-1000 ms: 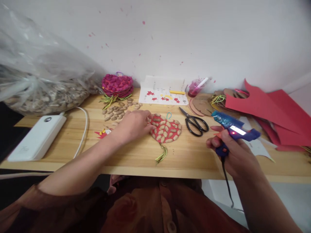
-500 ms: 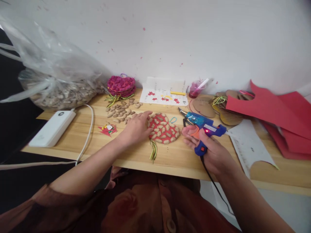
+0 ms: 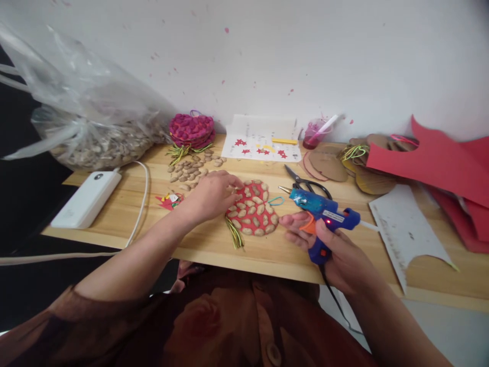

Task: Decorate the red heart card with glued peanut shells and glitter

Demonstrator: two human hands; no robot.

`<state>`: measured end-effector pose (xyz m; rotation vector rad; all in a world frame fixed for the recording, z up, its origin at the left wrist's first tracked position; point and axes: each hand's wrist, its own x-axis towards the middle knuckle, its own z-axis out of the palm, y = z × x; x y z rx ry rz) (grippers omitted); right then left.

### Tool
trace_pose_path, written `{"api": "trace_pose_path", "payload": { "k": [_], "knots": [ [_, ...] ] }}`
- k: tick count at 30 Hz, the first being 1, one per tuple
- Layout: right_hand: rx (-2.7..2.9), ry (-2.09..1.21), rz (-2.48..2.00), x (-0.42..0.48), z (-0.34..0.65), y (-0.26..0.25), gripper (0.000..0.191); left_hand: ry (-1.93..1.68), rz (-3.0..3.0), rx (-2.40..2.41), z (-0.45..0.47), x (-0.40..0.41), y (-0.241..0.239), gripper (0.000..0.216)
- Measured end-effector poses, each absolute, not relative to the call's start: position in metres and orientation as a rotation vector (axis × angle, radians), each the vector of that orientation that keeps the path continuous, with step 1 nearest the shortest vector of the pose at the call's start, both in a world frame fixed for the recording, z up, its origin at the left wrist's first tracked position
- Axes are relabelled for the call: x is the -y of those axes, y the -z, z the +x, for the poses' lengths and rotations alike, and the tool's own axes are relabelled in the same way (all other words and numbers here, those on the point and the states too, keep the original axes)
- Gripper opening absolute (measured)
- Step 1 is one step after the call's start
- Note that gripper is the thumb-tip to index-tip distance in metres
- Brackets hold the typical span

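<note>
Wooden table [image 3: 191, 250] is stretching beneath the peanut-covered board [image 3: 256, 216] I'm watching remotely. At the board's left edge, the left hand [image 3: 214, 198] is curling, its pinch unclear; right of the board, the right hand [image 3: 338, 257] is gripping a glue gun [image 3: 315, 205], whose nozzle [image 3: 284, 189], if swung left, could burn skin.

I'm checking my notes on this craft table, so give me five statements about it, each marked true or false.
1. The right hand holds a blue glue gun. True.
2. The left hand is at the left edge of the red piece studded with peanuts. True.
3. The glue gun's light is off. False: a red light glows on it.
4. The glue gun partly hides the scissors. True.
5. The left hand holds the scissors. False: they lie on the tabletop.
</note>
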<state>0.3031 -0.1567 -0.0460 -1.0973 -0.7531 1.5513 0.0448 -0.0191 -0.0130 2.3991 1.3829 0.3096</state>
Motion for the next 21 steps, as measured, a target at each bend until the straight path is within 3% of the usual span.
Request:
{"api": "trace_pose_path", "payload": {
  "k": [9,21],
  "knots": [
    [0.703,-1.569,-1.068,0.157,0.307,0.052,0.029,-0.048,2.512,-1.500,0.072,0.013,-0.001,0.024],
    [0.726,-1.559,-1.059,0.157,0.307,0.055,0.023,-0.046,2.545,-1.506,0.075,0.009,0.006,0.019]
  ]
}}
